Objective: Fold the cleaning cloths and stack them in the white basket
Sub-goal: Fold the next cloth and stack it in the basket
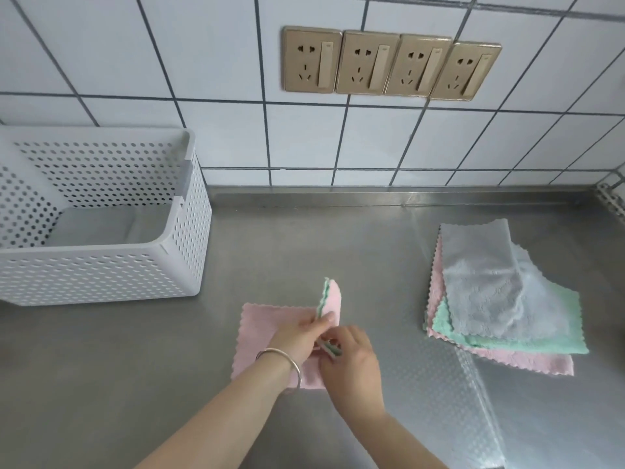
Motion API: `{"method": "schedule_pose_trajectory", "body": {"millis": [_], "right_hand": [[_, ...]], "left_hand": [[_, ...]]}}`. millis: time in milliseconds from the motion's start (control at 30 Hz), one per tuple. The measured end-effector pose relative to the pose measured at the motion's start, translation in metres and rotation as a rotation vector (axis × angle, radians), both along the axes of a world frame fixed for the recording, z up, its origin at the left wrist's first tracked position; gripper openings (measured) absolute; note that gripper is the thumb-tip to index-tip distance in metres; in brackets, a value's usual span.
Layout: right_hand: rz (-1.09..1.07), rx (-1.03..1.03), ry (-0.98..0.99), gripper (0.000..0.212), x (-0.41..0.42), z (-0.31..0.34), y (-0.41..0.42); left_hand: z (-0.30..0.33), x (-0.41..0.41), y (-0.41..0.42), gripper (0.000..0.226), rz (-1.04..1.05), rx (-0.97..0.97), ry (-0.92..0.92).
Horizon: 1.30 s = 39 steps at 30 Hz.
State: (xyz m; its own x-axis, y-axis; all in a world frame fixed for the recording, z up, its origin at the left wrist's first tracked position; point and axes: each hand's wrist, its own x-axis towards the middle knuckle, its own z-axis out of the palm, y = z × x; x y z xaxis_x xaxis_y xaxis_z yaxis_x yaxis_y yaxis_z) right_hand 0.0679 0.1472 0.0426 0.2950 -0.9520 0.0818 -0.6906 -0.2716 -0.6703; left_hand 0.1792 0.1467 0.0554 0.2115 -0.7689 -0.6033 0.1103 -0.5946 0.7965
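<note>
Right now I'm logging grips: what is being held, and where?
Both hands, left and right, pinch the pink cloth along its raised right edge.

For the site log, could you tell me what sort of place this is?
Probably a kitchen or utility worktop: a stainless steel counter against a white tiled wall, a row of four wall sockets above it, and cleaning cloths beside a white basket.
</note>
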Motion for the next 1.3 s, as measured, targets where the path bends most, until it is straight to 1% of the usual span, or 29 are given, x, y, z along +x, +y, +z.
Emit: {"method": "schedule_pose_trajectory", "body": {"millis": [67,100,167,233,267,333,400,500,533,633,700,733,800,833,1033,1100,1167,1200,1233,1267,1300], "right_hand": [[0.157,-0.119,-0.029,0.031,0.014,-0.010,0.006],[0.221,-0.122,-0.067,0.036,0.018,-0.014,0.010],[0.299,-0.111,-0.096,0.043,0.024,-0.022,0.016],[0.343,-0.156,0.010,0.064,0.025,-0.032,0.020],[0.359,-0.152,0.108,0.078,0.024,-0.039,0.020],[0.392,-0.131,0.306,0.099,0.021,-0.054,0.021],[0.424,-0.143,0.412,0.108,0.018,-0.070,0.021],[0.472,-0.113,0.476,0.123,0.017,-0.078,0.019],[0.483,-0.114,0.487,0.124,0.018,-0.079,0.019],[0.486,-0.181,0.500,0.123,0.019,-0.084,0.017],[0.476,-0.193,0.515,0.123,0.021,-0.087,0.017],[0.475,-0.190,0.526,0.117,0.021,-0.087,0.016],[0.470,-0.193,0.530,0.089,0.022,-0.090,0.016],[0.468,-0.188,0.533,0.080,0.021,-0.093,0.016],[0.505,-0.116,0.555,0.074,0.020,-0.096,0.012],[0.512,-0.095,0.557,0.074,0.020,-0.090,0.012],[0.532,-0.107,0.525,0.069,0.018,-0.082,0.013],[0.537,-0.114,0.492,0.065,0.018,-0.076,0.012],[0.537,-0.118,0.464,0.061,0.019,-0.069,0.011],[0.535,-0.127,0.460,0.057,0.021,-0.063,0.008],[0.527,-0.141,0.471,0.054,0.024,-0.060,0.005]], "left_hand": [[-0.002,0.011,0.002,0.032,0.067,0.039,-0.092],[-0.003,0.016,0.002,0.030,0.096,0.044,-0.143],[-0.008,0.030,0.007,0.016,0.136,0.074,-0.303],[-0.013,0.043,0.012,0.017,0.154,0.121,-0.390],[-0.018,0.050,0.014,0.016,0.114,0.126,-0.435],[-0.028,0.060,0.018,0.027,0.028,0.144,-0.530],[-0.041,0.067,0.023,0.036,0.032,0.208,-0.562],[-0.058,0.074,0.030,0.028,0.061,0.252,-0.598],[-0.061,0.075,0.032,0.026,0.079,0.252,-0.609],[-0.066,0.077,0.036,0.021,0.156,0.235,-0.639],[-0.070,0.079,0.037,0.020,0.153,0.236,-0.699],[-0.072,0.079,0.037,0.022,0.149,0.231,-0.721],[-0.074,0.079,0.038,0.028,0.160,0.224,-0.727],[-0.074,0.078,0.039,0.030,0.172,0.218,-0.729],[-0.076,0.070,0.045,0.033,0.225,0.165,-0.805],[-0.079,0.069,0.044,0.038,0.234,0.146,-0.799],[-0.082,0.069,0.045,0.046,0.260,0.074,-0.810],[-0.083,0.069,0.046,0.048,0.260,0.006,-0.858],[-0.085,0.069,0.047,0.049,0.226,-0.081,-0.952],[-0.088,0.069,0.047,0.047,0.152,-0.169,-1.071],[-0.089,0.067,0.047,0.045,0.042,-0.231,-1.154]]}}
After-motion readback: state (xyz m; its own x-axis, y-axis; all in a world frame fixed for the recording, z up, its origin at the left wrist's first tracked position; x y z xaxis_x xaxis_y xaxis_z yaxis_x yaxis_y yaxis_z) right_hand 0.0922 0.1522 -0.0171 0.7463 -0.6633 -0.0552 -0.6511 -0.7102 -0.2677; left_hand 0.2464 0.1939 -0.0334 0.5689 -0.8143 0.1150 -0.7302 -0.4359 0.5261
